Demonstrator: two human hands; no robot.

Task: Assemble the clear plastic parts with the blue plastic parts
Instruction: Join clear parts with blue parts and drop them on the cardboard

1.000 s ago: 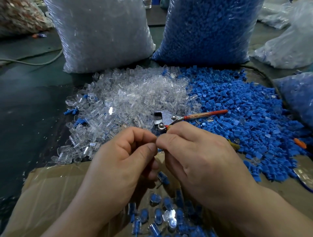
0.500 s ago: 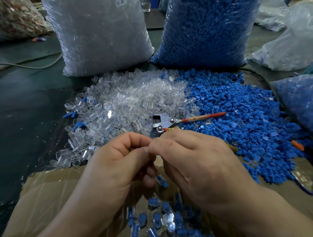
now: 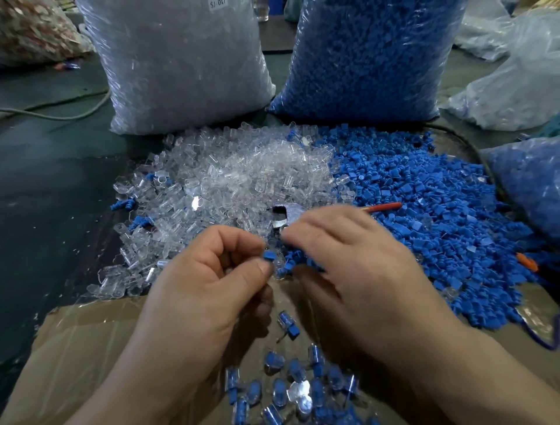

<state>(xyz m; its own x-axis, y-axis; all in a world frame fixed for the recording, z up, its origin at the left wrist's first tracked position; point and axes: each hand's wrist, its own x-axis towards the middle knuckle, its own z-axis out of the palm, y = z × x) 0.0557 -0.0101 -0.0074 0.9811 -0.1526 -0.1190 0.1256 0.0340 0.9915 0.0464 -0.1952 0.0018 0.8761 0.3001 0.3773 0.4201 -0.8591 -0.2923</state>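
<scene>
Right hand [image 3: 357, 267] drawn away, motion-blurred, left hand [image 3: 209, 288] pinching half-hidden blue part [image 3: 269, 255]

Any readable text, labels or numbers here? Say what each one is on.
"SJ 017": small white sticker at the top of the large clear plastic bag of clear parts. The frame edge crops it, so the reading is uncertain.
Nothing else is readable: no print shows on the large clear plastic bag of blue parts.

Left hand [image 3: 206, 291] and right hand [image 3: 360, 267], both bare. Left forearm [image 3: 127, 388] and right forearm [image 3: 485, 379] likewise bare to the frame edge. Left thumbnail [image 3: 261, 267] cut short.
</scene>
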